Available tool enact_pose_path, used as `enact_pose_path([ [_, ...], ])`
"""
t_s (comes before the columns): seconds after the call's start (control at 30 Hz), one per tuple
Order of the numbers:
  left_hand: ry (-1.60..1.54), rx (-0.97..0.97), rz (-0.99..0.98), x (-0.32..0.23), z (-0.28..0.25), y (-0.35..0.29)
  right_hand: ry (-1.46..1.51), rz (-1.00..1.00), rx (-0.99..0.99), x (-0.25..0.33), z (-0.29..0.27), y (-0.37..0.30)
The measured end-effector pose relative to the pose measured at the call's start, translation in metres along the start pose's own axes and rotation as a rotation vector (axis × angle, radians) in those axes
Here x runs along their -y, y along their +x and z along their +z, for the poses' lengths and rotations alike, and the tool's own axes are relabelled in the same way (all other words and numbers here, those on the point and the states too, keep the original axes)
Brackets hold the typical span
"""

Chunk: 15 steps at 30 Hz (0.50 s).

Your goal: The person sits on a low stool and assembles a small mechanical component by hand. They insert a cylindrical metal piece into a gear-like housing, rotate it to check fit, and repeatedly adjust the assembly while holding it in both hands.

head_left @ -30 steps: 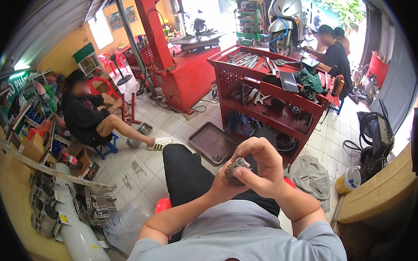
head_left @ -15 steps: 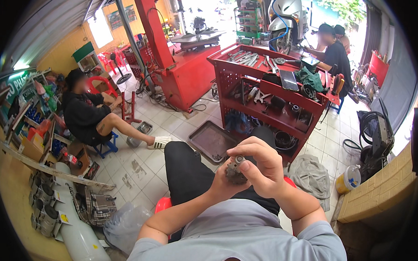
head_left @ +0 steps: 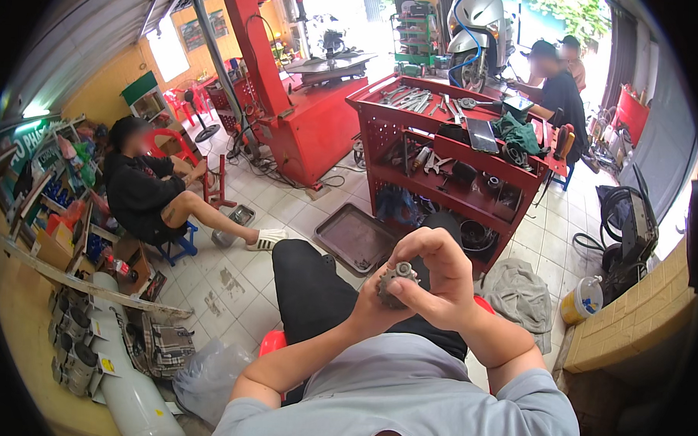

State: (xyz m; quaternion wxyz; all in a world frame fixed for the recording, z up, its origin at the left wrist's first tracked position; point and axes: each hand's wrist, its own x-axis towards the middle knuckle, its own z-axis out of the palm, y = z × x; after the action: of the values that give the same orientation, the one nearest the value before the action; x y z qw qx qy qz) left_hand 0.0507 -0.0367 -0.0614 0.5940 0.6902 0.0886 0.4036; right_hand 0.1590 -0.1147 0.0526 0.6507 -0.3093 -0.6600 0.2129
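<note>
Between my hands, above my lap, is a grey metal gear (head_left: 390,294) with teeth round its rim and a short hollow shaft end facing up. My left hand (head_left: 369,305) is closed round it from the left and below. From the right, my right hand (head_left: 441,286) grips the same part, its thumb laid across the gear's face and its fingers arched over the top. Some of the gear's underside is hidden by my fingers.
Ahead stands a red tool cart (head_left: 443,156) with wrenches and a phone. A metal drip tray (head_left: 341,229) lies on the tiled floor before it. A seated person (head_left: 139,180) is at left, and others work near a scooter (head_left: 478,38). A grey cloth (head_left: 519,297) lies right.
My right thumb has shifted lower, across the gear's face, and its fingers have curled more. The gear's shaft end is tipped slightly to the right.
</note>
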Motion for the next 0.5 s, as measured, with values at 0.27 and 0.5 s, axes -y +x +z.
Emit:
enact_pose_path([
  [0.27,0.028,-0.001,0.012,-0.004,0.001,0.000,0.018,-0.010,0.013,0.003,-0.001,0.001],
  [0.5,0.020,-0.001,-0.057,-0.013,0.002,0.001,-0.073,-0.100,0.109,-0.004,-0.010,0.004],
])
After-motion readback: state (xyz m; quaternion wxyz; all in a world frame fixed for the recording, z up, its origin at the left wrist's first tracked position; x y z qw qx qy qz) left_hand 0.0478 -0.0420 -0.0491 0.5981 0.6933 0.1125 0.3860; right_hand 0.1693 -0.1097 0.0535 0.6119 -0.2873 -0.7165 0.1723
